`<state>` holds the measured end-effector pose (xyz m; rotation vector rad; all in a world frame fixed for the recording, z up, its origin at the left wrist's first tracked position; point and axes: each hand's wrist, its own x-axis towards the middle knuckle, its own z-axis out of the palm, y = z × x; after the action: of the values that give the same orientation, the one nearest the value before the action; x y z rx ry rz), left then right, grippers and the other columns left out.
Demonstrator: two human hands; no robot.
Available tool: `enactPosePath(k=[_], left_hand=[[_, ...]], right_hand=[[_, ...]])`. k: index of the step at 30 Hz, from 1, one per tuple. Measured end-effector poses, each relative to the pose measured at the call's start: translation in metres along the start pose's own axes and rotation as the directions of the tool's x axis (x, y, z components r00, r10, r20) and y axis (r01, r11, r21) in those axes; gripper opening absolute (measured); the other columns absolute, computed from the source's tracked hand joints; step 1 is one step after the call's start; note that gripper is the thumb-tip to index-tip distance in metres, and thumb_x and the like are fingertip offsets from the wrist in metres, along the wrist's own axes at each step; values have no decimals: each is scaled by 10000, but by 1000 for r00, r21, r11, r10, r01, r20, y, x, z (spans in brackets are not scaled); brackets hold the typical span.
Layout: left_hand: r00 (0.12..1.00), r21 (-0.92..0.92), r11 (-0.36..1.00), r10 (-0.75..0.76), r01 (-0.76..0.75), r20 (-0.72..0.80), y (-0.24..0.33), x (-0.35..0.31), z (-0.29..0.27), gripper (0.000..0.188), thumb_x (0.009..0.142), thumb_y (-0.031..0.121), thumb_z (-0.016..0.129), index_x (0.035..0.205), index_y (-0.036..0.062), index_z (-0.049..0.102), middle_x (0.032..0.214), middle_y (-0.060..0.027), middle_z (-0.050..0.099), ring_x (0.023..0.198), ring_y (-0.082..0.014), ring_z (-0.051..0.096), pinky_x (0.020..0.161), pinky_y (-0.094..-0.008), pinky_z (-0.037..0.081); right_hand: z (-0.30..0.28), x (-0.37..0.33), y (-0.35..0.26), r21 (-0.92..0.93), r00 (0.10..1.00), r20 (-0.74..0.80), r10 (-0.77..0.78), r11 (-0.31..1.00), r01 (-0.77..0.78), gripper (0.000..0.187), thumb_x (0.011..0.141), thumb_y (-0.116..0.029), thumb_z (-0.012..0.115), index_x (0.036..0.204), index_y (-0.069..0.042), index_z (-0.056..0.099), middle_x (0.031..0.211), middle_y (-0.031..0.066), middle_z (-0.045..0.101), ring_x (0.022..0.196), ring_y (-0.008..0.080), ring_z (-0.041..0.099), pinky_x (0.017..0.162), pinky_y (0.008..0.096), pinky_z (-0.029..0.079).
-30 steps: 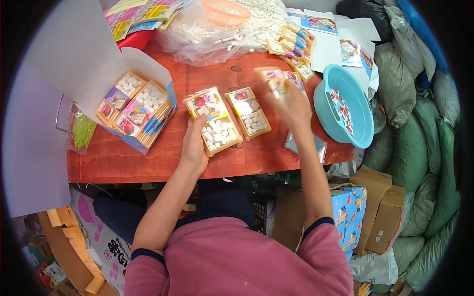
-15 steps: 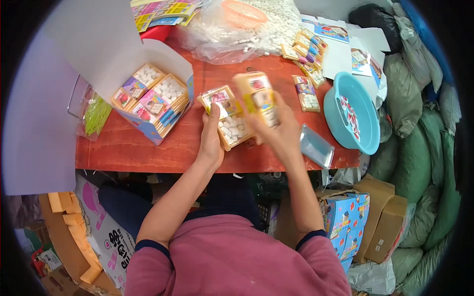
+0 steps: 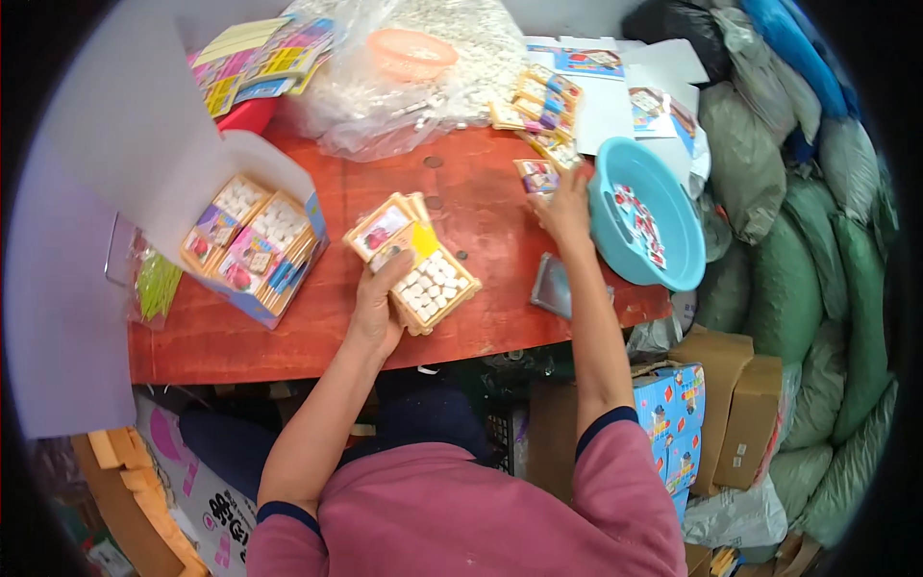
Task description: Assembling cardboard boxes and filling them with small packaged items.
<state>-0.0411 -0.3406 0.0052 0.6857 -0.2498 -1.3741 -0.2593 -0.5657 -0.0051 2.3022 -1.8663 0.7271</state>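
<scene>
My left hand (image 3: 378, 306) grips a small stack of shallow tan packs (image 3: 430, 287) filled with white cube-like pieces, with picture cards at one end and a yellow strip across. The packs are slightly fanned. On the right of the table my right hand (image 3: 567, 210) lies over a single similar pack (image 3: 538, 176), thumb on one side and fingers on the other; its lower part is hidden under the hand. To the left, an open-lidded box (image 3: 258, 296) holds several packs (image 3: 281, 223) standing close together.
A blue basin (image 3: 685, 216) with red-and-white pieces stands at the right. More packs (image 3: 548, 101) lie behind it. A clear plastic case (image 3: 553, 287) is near the front edge. White pieces (image 3: 486, 58) and an orange basket (image 3: 413, 55) lie at the back; a green-filled bag (image 3: 159, 286) is left.
My right hand has left the held stack, moving right to the single pack. The pack it carried is now with the stack in my left hand. The whole view has shifted.
</scene>
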Motion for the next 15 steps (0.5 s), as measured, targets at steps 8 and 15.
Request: enactPosePath(k=[8, 15], left_hand=[[998, 74, 996, 59, -56, -37, 4, 8, 1, 578, 825, 235, 705, 1273, 72, 379, 1108, -70, 556, 998, -189, 605, 851, -351, 529], [996, 154, 985, 74, -81, 50, -2, 12, -8, 745, 761, 424, 745, 1297, 92, 349, 1142, -58, 544, 993, -164, 598, 785, -323, 546]], right_hand=[[-75, -31, -58, 528, 963, 268, 36, 830, -178, 624, 774, -342, 681, 1239, 43, 525, 998, 148, 654, 856, 167, 620, 745, 276, 481], [-94, -123, -137, 464, 905, -23, -425, 797, 386, 671, 699, -352, 772, 1211, 4, 523, 1213, 196, 507, 1142, 354, 468, 971, 437, 371]])
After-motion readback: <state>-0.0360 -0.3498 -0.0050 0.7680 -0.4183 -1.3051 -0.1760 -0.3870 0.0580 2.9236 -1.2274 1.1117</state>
